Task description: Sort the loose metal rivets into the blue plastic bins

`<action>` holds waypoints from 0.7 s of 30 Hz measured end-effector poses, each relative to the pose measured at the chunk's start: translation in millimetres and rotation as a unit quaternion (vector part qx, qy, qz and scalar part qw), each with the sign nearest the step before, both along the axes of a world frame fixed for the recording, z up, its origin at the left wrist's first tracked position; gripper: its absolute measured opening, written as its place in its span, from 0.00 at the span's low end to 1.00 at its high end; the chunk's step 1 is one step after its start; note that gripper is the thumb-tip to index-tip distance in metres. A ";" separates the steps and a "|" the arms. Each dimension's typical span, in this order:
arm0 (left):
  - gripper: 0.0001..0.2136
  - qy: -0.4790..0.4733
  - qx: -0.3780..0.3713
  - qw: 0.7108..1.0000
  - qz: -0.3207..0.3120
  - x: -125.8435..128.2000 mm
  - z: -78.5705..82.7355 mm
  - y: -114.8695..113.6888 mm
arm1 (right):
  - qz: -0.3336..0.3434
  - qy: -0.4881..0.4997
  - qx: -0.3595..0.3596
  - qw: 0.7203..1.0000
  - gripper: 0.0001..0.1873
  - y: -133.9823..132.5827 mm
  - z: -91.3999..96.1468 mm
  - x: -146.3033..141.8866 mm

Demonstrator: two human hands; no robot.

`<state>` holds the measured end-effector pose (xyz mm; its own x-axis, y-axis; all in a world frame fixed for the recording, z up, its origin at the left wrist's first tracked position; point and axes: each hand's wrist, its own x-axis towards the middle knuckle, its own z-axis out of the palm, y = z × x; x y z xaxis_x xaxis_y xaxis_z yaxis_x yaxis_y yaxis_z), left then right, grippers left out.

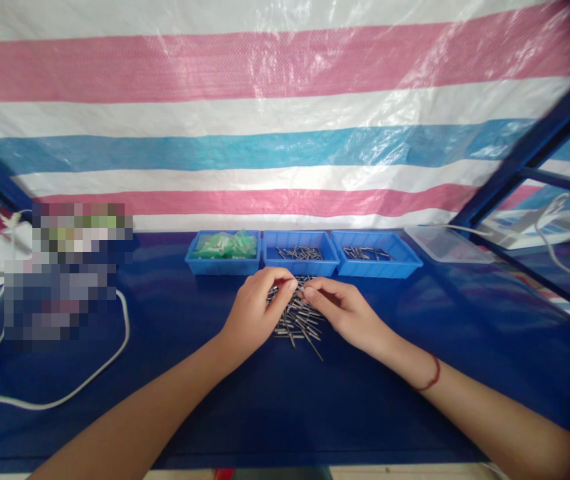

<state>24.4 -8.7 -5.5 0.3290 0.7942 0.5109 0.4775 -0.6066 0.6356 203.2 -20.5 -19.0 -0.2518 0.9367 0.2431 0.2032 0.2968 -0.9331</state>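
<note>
On the blue tabletop lies a loose pile of thin metal pins (299,321), shaped like pop rivets and pointing in many directions. Over the pile's far part, my left hand (263,305) has its thumb and forefinger pinched together. My right hand (347,310) comes in from the other side, also pinched, its fingertips almost meeting those of the left. Something small and pale shows at the fingertips, too small to name. Just beyond my hands stand a blue bin (301,264) and a second blue bin (379,267), each with similar metal pins inside.
Left of these, another blue bin (225,268) holds green plastic packets (227,245). A clear plastic lid (447,244) lies at the back right. A white cable (65,404) loops over the table's left side near a blurred-out area. Striped sheeting (265,150) hangs behind, between blue frame posts.
</note>
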 end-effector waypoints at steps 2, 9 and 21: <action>0.05 -0.045 -0.029 0.999 0.008 1.8 -1.8 -1.1 | 0.010 0.010 -0.005 1.000 0.16 -0.5 0.3 -0.1; 0.05 -0.097 -0.096 0.991 -0.009 3.8 -2.7 -2.2 | 0.032 0.022 -0.005 0.999 0.14 -2.0 0.2 -1.5; 0.04 -0.081 -0.048 0.995 -0.036 2.4 -3.2 2.5 | 0.006 0.040 0.018 0.999 0.09 0.8 -6.1 -1.7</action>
